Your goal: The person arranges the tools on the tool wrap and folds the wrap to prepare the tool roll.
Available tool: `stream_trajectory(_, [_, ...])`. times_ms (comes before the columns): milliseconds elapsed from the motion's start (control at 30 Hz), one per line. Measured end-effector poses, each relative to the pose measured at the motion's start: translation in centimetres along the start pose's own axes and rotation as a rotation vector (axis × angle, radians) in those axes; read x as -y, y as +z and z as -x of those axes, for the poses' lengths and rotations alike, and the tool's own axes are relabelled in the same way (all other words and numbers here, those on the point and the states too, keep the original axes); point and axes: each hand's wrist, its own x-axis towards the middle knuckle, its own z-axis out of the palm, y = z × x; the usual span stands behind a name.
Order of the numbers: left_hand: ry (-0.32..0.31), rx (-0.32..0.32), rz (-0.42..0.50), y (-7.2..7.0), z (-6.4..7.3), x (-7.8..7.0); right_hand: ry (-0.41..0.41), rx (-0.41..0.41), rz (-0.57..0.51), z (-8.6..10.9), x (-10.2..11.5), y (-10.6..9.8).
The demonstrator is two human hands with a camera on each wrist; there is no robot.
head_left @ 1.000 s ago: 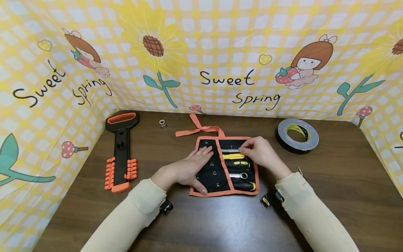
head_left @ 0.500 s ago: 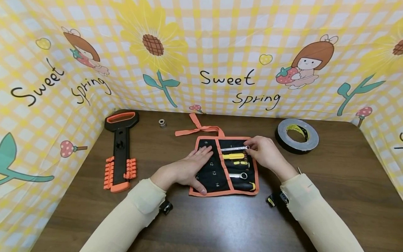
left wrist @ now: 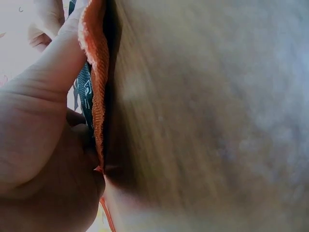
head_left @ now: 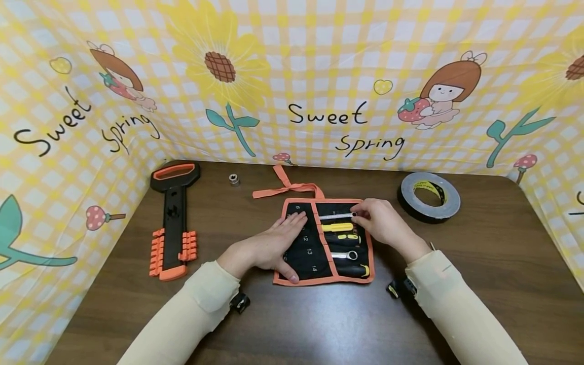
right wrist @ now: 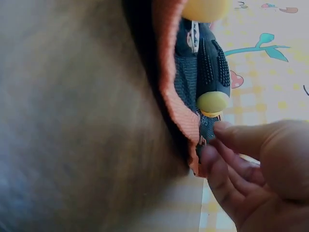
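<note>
In the head view an unrolled black tool roll (head_left: 333,279) with orange trim lies on the table, its left flap printed with numbers. My left hand (head_left: 274,248) lies spread on that flap, thumb near the front edge. At the top right pocket my right hand (head_left: 385,223) pinches the ring end of a silver combination wrench (head_left: 335,217); the wrench's other end is hidden in the roll. Below it sit a yellow handle (head_left: 337,227), a black-and-yellow handle (head_left: 349,237), a second wrench (head_left: 344,255) and a dark handle with a yellow end (head_left: 351,269).
A black rack (head_left: 175,233) with orange clips and a loop handle lies at left. A small metal socket (head_left: 234,180) stands near the back, left of the roll's orange tie (head_left: 296,187). Behind my right hand is a roll of tape (head_left: 449,203). Patterned cloth rises along the table's back and left.
My right hand first moves slightly right along the wrench, showing its ring end. Since then the wrench has slid a little left into its pocket. My left hand stays put.
</note>
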Motion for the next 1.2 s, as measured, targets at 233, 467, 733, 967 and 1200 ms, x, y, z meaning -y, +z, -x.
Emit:
stream_trajectory(233, [0.001, 0.000, 0.003, 0.1, -0.1, 0.1, -0.023, 0.055, -0.050, -0.7, 0.3, -0.2])
stream_trajectory(467, [0.002, 0.004, 0.013, 0.3, -0.4, 0.7, -0.055, 0.117, -0.096, -2.1, -0.1, -0.3])
stream_trajectory(733, [-0.023, 0.016, -0.023, -0.1, -0.1, -0.1, -0.045, 0.205, -0.147, -3.3, 0.2, -0.4])
stream_trajectory(967, [-0.001, 0.005, -0.020, 0.0, -0.2, 0.0, -0.023, 0.236, -0.158, -4.1, 0.7, -0.1])
stream_trajectory(1200, [-0.003, 0.009, -0.030, -0.1, -0.1, -0.2, -0.045, 0.241, -0.129, -4.5, 1.3, 0.3])
